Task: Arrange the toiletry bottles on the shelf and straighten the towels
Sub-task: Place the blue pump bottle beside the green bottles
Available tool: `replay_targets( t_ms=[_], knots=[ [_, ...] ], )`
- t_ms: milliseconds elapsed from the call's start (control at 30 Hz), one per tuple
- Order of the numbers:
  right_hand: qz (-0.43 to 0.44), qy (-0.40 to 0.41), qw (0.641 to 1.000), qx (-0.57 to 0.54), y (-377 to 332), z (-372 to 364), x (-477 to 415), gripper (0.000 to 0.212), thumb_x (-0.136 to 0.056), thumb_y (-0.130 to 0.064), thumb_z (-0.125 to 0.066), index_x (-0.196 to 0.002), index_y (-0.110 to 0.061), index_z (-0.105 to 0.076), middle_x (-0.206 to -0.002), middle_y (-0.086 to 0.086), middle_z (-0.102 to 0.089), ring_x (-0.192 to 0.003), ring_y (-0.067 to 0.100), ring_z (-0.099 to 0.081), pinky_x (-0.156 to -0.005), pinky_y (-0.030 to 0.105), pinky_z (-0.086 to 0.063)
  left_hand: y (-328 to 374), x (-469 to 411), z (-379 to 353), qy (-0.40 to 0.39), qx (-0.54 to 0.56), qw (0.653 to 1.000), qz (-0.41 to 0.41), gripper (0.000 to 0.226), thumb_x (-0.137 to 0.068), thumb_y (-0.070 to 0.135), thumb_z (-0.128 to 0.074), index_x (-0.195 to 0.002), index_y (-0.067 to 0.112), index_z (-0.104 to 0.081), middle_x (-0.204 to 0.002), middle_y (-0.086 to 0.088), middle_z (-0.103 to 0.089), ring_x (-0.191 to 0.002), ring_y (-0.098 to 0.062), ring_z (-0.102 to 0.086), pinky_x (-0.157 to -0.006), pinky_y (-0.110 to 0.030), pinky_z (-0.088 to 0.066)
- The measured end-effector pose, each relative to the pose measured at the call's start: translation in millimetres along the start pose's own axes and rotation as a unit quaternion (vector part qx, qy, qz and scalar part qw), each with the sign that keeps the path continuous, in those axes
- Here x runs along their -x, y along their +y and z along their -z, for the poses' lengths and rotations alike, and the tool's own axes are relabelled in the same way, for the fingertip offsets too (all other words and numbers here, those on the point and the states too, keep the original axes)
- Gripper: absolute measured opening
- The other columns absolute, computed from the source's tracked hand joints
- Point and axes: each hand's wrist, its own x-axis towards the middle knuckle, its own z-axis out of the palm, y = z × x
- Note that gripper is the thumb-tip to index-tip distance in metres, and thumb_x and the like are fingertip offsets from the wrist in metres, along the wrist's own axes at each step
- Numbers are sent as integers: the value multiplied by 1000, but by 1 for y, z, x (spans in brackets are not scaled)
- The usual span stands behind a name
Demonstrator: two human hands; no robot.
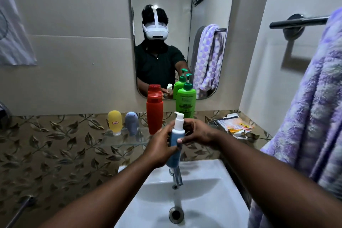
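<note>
Two hands grip my smooth blue pump bottle (175, 149): left hand (159, 148) wraps at 9 o'clock, right hand (199, 133) at 3. Glass shelf (122, 139) behind; fluffy purple towel (311, 116) at 3.

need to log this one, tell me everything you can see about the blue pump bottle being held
The blue pump bottle is a slim cylinder, plastic by its look, with a white collar and white pump head, nozzle pointing left. It is held nearly upright above the sink, in front of the glass shelf. The left hand wraps its body; the right hand touches it from behind.
</note>
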Motion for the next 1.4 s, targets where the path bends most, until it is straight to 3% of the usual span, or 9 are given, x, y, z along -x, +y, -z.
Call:
replay_targets(
  t_ms=[133, 267, 433, 567, 733, 867, 967, 1100, 1400],
  knots=[
    [21, 103, 994, -33, -5, 16, -11, 34, -76, 1, -83, -103, -12, -66, -87, -1, -75, -82, 15, -70, -72, 32, -60, 15, -22, 1, 51, -3, 999, 7, 81, -80, 3, -79, -146, 36, -43, -139, 4, -59, -120, -18, -60, -101, -46, -54],
    [21, 239, 970, -43, 5, 27, -24, 24, -82, -9, -81, -91, -17, -61, -86, 5, -65, -81, 20, -63, -66, 30, -53, 18, -40, 3, 72, -22, 997, 12, 77, -82, 7, -79, -145, 34, -43, -136, 1, -59, -119, -21, -60, -101, -49, -53],
    [-8, 334, 941, 50, 22, 30, -49, 68, -66, -11, -93, -114, -19, -47, -104, -3, -59, -95, 17, -58, -85, 36, -52, 18, -60, 1, 80, -42, 996, 8, 79, -82, 11, -79, -145, 37, -40, -139, 3, -57, -120, -18, -59, -102, -47, -53],
    [1, 332, 943, 37, 28, 29, -69, 92, -61, -3, -93, -135, -17, -40, -114, -1, -57, -111, 23, -58, -94, 40, -53, 13, -74, -2, 96, -84, 992, 7, 81, -82, 13, -79, -148, 38, -38, -142, 3, -54, -123, -17, -57, -103, -44, -52],
    [15, 319, 948, -10, 36, 30, -83, 69, -64, -1, -90, -115, -19, -48, -105, -1, -66, -104, 23, -65, -90, 39, -55, 0, -81, -6, 110, -115, 987, 3, 79, -82, 13, -78, -145, 40, -37, -141, 5, -53, -124, -17, -57, -102, -43, -52],
    [34, 280, 958, -51, 39, 39, -81, 59, -69, 4, -86, -109, -21, -52, -107, -2, -69, -97, 11, -67, -73, 17, -56, -9, -85, -10, 115, -125, 985, 4, 79, -82, 17, -80, -144, 41, -37, -135, 5, -55, -119, -17, -58, -98, -42, -54],
    [32, 269, 961, -58, 42, 51, -77, 60, -71, 6, -84, -119, -10, -52, -115, 8, -69, -104, 21, -67, -87, 31, -57, -10, -91, -17, 117, -122, 986, -3, 78, -82, 19, -81, -145, 37, -39, -131, 5, -55, -117, -16, -58, -98, -42, -54],
    [31, 267, 962, -47, 44, 63, -72, 59, -71, 7, -84, -113, -20, -51, -108, -3, -69, -97, 7, -66, -75, 18, -57, -9, -100, -28, 117, -125, 985, -6, 77, -84, 20, -80, -146, 35, -38, -132, 5, -55, -117, -17, -59, -97, -44, -54],
    [4, 251, 968, 6, 47, 95, -55, 73, -75, 3, -83, -134, -12, -42, -123, 1, -64, -117, 20, -60, -95, 30, -53, -13, -116, -38, 133, -131, 982, -4, 74, -86, 16, -77, -148, 31, -38, -140, 0, -54, -126, -20, -55, -94, -29, -44]
  ],
)
